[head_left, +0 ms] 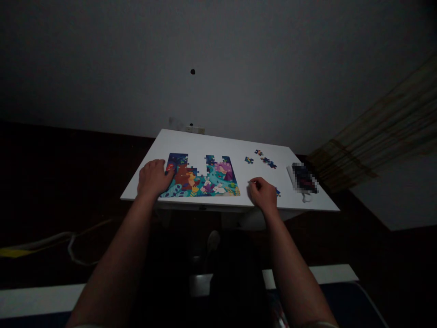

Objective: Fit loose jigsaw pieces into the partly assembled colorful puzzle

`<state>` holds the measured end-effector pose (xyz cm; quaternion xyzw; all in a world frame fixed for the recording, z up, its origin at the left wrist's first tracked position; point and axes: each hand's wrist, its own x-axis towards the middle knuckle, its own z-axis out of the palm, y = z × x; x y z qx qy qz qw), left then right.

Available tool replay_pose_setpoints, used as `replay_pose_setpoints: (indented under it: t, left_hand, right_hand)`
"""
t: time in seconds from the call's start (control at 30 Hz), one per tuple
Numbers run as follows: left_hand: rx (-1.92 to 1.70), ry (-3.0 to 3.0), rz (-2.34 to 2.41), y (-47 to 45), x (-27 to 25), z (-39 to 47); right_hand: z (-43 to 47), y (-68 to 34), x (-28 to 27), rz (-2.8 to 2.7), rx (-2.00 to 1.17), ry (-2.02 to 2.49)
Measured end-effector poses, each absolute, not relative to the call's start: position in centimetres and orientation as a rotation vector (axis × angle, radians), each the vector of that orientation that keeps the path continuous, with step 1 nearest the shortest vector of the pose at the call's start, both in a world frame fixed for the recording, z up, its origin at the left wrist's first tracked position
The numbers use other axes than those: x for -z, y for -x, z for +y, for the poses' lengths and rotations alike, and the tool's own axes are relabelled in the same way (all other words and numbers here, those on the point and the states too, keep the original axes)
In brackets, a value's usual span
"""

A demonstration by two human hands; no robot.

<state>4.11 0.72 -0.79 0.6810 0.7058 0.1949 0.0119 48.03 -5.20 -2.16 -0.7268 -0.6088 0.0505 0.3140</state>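
A colourful jigsaw puzzle (218, 182), partly assembled with animals and plants on it, lies on the white table. Gaps show along its far side, with bare table visible through them. My left hand (155, 177) rests flat at the puzzle's left edge, its thumb over the border. To the right of the puzzle, my right hand (262, 193) is closed, with thumb and fingers curled together just above the table. What is between those fingers, if anything, cannot be made out. A loose puzzle piece (278, 192) peeks out from behind the right hand, mostly covered by it.
More loose pieces (268, 162) lie toward the table's far right, with a single piece (249, 160) beside them. A blurred dark object (305, 177) sits near the right edge of the table (225, 143). Behind stands a wall with a socket (195, 130); a curtain (368, 132) hangs at right.
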Motion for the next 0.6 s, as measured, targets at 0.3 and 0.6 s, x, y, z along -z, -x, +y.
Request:
replay_pose_setpoints:
  t: [0.3,0.6]
  left_hand:
    - [-0.717,-2.247,2.109,-3.7,2.0,0.6]
    - [-0.757,-2.34,1.937,-1.8,3.7,0.4]
  right_hand:
    - [-6.1,-48.5,2.8,-1.746,0.073,1.787]
    - [-6.1,-48.8,1.9,-1.933,0.12,1.881]
